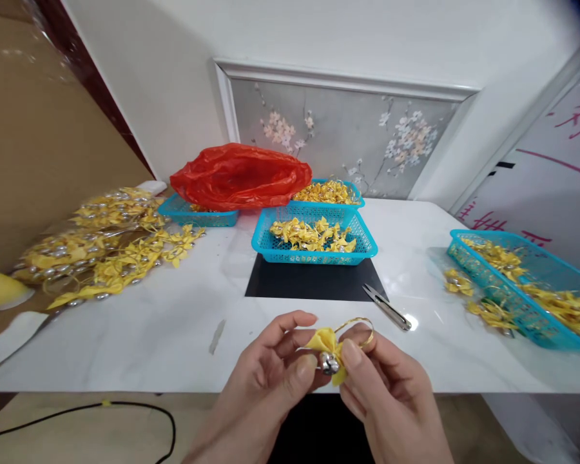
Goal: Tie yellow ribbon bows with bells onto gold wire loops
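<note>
Head view: both hands' grip (329,361) on yellow bow (329,345)

Basket (314,254) behind mat (314,283); snips (387,308) right of mat; bow pile (106,248) far left.

Yellow bow (329,341), blue baskets (314,252) (red bag (241,175))

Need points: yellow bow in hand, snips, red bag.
yellow bow (327,339), head view, on its ribbon fold.
snips (389,310), head view, mid-handle.
red bag (239,175), head view, centre of plastic.
</note>
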`<state>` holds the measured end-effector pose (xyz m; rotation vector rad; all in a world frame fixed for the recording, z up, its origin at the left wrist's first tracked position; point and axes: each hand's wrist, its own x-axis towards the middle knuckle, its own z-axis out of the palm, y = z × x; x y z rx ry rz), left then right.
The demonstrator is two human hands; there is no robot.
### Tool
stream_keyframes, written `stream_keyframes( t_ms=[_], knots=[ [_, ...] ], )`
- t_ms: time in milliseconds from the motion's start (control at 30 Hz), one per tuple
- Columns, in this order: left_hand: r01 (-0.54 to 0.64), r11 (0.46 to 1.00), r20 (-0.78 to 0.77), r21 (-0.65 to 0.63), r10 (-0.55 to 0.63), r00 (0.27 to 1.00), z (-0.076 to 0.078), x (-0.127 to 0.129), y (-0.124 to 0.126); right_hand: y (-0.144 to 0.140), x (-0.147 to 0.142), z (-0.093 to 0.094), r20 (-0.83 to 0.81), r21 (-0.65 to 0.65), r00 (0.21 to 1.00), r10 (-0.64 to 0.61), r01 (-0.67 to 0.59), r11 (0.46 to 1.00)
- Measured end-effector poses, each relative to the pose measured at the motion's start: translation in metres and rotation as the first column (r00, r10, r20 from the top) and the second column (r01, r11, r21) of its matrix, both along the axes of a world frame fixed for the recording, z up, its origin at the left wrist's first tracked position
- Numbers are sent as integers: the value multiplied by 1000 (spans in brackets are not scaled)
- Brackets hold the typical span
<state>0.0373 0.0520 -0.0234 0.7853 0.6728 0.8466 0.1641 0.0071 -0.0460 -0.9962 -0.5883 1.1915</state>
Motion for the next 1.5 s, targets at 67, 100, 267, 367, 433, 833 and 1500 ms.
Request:
stream_keyframes(
  t_ms=[67, 100, 267, 367, 433, 833, 1500],
  knots=[
    [-34, 999, -26, 40, 35, 999, 3, -1, -2, -1, -1, 2, 57, 31, 998, -38, 36, 999],
    [-44, 998, -36, 50, 45, 998, 4, -1, -2, -1, -1, 3, 74, 41, 996, -43, 40, 998],
    [-47, 996, -117, 72, 55, 992, 2, 1, -4, -2, -4, 3, 107, 27, 994, -15, 13, 1000],
    [-43, 999, -118, 17, 45, 992, 0, 3, -3, -2, -5, 2, 84, -6, 996, 2, -2, 1000],
    [-31, 999, -73, -35, 28, 997, -1, 5, -2, -2, -5, 2, 60, -24, 998, 22, -21, 999],
    [-132, 991, -85, 30, 134, 987, 0, 6, -4, -2, -3, -3, -29, -66, 999, -18, 16, 998],
    [-287, 782, -257, 554, 488, 834, -12, 5, -14, -3, -4, -3, 130, 49, 972, -197, 192, 980]
  ],
)
